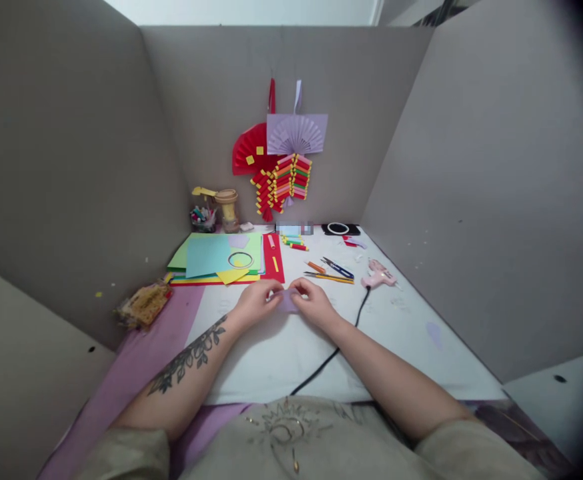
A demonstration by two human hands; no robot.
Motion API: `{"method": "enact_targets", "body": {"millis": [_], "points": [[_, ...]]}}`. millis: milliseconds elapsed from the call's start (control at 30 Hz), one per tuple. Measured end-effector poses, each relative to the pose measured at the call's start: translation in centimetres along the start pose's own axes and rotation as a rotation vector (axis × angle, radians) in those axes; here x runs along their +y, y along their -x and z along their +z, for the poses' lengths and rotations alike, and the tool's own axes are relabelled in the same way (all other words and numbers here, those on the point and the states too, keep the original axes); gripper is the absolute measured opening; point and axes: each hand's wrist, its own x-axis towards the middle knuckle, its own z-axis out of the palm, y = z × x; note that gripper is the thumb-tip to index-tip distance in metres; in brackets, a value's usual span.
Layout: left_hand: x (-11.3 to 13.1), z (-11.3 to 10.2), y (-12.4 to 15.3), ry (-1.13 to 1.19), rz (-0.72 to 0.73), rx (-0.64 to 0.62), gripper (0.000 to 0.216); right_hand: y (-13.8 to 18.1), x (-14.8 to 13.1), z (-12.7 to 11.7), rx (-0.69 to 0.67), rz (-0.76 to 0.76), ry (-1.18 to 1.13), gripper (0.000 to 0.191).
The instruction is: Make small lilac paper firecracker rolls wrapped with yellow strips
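Small lilac paper piece (288, 302) is mid-bench, in front of the torso: thin, flat, matte, edges partly hidden by fingers. Left hand (260, 301) pinches its left side, right hand (313, 301) the right, thumbs nearer the body, fingers curled in. Can't tell if the paper touches the bench (271, 360).

Pose: forearms converge from wide elbows, wrists low, hands nearly mirrored with just the paper between them.

Materials around: stack of smooth colored sheets (206, 260) beyond the left hand, green/blue/yellow/red, overlapping, corners fanned out; thin ring (229, 260) flat on top. Beyond the right hand: blue-handled snips (340, 268), slim yellow pencil-like tool (331, 278), pink glue gun (380, 274) on its side. Back panel (356, 100) carries a pleated red fan (246, 150) and a pleated lilac fan (297, 135), with strings of short rolled tubes (291, 179), yellow-tipped, below.

Room: white surface runs from the hands to the near edge; black cord (324, 365) crosses it, passing below the right forearm. Tools bound the far side of the right hand, sheets the far side of the left. Gray side panels rise left and right. Lilac scrap (434, 335) lies near the right edge.
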Motion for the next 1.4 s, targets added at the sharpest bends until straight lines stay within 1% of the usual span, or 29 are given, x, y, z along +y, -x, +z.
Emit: {"method": "enact_targets", "body": {"millis": [33, 100, 133, 200, 267, 300, 333, 367, 400, 467, 567, 633, 700, 767, 833, 933, 1000, 1033, 1100, 1133, 1200, 1300, 1400], "points": [[-0.2, 0.3, 0.0, 0.048, -0.036, -0.028, 0.011, -0.1, 0.1, 0.0, 0.019, 0.022, -0.066, 0.014], [-0.6, 0.8, -0.1, 0.158, -0.123, -0.012, 0.009, -0.3, 0.4, 0.1, 0.034, 0.097, -0.210, 0.023], [-0.9, 0.8, -0.3, 0.210, -0.163, 0.002, 0.009, -0.4, 0.7, 0.1, 0.033, 0.134, -0.272, 0.026], [-1.8, 0.3, -0.7, 0.278, -0.207, -0.010, 0.015, -0.7, 1.1, 0.0, 0.032, 0.195, -0.355, 0.025], [-3.2, -0.9, -1.2, 0.228, -0.215, 0.000, 0.023, -0.9, 1.4, -0.2, 0.048, 0.240, -0.374, 0.027], [-4.2, -1.6, -1.5, 0.135, -0.226, 0.074, 0.025, -0.9, 1.5, -0.3, 0.053, 0.262, -0.355, 0.031], [-5.3, -2.3, -1.7, -0.020, -0.254, 0.187, 0.024, -0.8, 1.6, -0.4, 0.050, 0.282, -0.317, 0.034], [-6.4, -2.9, -1.9, -0.196, -0.286, 0.266, 0.022, -0.8, 1.6, -0.5, 0.038, 0.298, -0.261, 0.038], [-7.5, -3.4, -2.1, -0.352, -0.315, 0.296, 0.021, -0.6, 1.6, -0.5, 0.020, 0.307, -0.192, 0.040], [-9.2, -3.8, -2.2, -0.531, -0.396, 0.271, 0.021, -0.4, 1.6, -0.5, -0.010, 0.300, -0.036, 0.040], [-10.3, -3.5, -2.2, -0.597, -0.432, 0.219, 0.019, -0.1, 1.5, -0.3, -0.036, 0.248, 0.198, 0.037], [-10.3, -3.3, -2.3, -0.626, -0.429, 0.211, 0.018, 0.0, 1.5, -0.3, -0.055, 0.216, 0.351, 0.035], [-10.0, -3.2, -2.5, -0.627, -0.422, 0.232, 0.018, 0.0, 1.5, -0.4, -0.082, 0.212, 0.487, 0.035], [-9.8, -3.5, -2.7, -0.573, -0.419, 0.281, 0.017, 0.0, 1.6, -0.5, -0.098, 0.228, 0.569, 0.036], [-9.6, -3.8, -2.9, -0.445, -0.407, 0.328, 0.016, -0.1, 1.8, -0.4, -0.092, 0.235, 0.566, 0.035], [-8.8, -4.1, -3.0, -0.112, -0.402, 0.349, 0.018, -0.3, 2.0, 0.1, -0.071, 0.245, 0.475, 0.033], [-7.7, -3.9, -2.8, 0.128, -0.416, 0.330, 0.021, -0.4, 2.1, 0.3, -0.062, 0.258, 0.490, 0.035], [-7.1, -3.7, -2.7, 0.236, -0.422, 0.311, 0.023, -0.5, 2.1, 0.4, -0.049, 0.245, 0.524, 0.035], [-5.5, -3.0, -2.4, 0.428, -0.411, 0.252, 0.026, -0.5, 1.8, 0.4, 0.003, 0.159, 0.573, 0.034], [-4.6, -2.6, -2.3, 0.510, -0.394, 0.219, 0.026, -0.5, 1.7, 0.2, 0.045, 0.096, 0.560, 0.033], [-2.9, -1.8, -2.0, 0.628, -0.365, 0.153, 0.025, -0.6, 1.2, -0.2, 0.147, -0.022, 0.459, 0.033], [-0.9, -0.9, -1.7, 0.738, -0.318, 0.012, 0.023, -0.8, 0.3, -1.0, 0.274, -0.145, 0.296, 0.036], [0.1, -0.7, -1.3, 0.774, -0.283, -0.089, 0.023, -0.8, -0.3, -1.7, 0.313, -0.221, 0.273, 0.022]]}}
